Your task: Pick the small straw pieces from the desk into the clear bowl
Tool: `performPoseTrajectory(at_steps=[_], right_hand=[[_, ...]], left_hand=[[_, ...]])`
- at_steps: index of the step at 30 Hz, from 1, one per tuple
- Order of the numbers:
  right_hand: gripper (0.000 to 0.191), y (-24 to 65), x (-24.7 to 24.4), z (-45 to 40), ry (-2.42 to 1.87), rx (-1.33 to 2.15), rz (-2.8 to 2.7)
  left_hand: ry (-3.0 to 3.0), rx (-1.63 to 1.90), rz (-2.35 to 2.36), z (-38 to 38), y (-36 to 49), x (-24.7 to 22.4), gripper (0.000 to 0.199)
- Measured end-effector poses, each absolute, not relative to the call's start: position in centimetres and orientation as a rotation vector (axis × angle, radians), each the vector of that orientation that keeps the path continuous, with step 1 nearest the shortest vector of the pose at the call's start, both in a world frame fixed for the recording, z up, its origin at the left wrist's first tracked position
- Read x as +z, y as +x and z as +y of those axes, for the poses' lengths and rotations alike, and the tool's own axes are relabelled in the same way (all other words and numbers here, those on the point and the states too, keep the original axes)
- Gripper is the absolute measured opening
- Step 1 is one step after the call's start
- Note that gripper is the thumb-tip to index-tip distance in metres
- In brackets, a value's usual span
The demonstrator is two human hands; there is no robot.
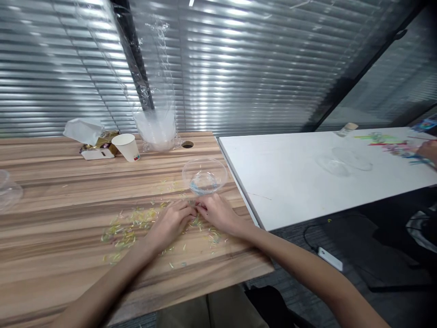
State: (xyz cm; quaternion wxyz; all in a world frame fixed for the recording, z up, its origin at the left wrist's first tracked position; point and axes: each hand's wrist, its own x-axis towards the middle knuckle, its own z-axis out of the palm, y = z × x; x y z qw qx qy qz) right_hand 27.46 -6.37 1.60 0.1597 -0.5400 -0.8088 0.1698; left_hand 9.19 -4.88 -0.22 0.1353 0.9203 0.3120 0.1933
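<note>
My left hand point(174, 220) and my right hand point(217, 212) meet over the wooden table point(51, 255), fingertips pinched together. Whatever is between the fingers is too small and hidden to make out. Just beyond them stands a clear plastic bowl point(221, 169) with some thin bluish pieces point(201, 186) in its bottom. Many short, thin yellow and green pieces point(136, 221) lie scattered around and under both hands, thickest to the left of my left hand.
Toward the back stand a tissue pack point(99, 148), a paper cup point(127, 146) and a stack of clear bowls in plastic wrap point(157, 130). Another clear container point(8, 193) is at the left edge. On the adjoining white table point(273, 177), clear lids point(341, 161) lie near another person's hand point(428, 150).
</note>
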Motion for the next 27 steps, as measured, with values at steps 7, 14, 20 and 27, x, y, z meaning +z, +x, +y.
performPoseTrajectory(at_steps=[7, 14, 20, 27], right_hand=[[0.018, 27.1, 2.8, -6.4, -1.593, 0.496, -2.392], [0.017, 27.3, 2.3, -7.1, -1.579, 0.346, -2.453], [0.016, 28.2, 1.7, -8.6, -1.494, 0.123, -2.376], [0.019, 30.2, 2.5, -9.4, -1.38, -0.076, -2.202]], left_hand=[[2.784, 0.551, 0.851, -5.0, 10.0, -0.1, 0.022], [2.826, 0.534, 0.906, -5.2, 10.3, -0.6, 0.024], [2.837, 0.566, 0.952, -5.4, 9.9, -0.1, 0.018], [2.71, 0.969, 0.904, -3.5, 9.9, 3.7, 0.021]])
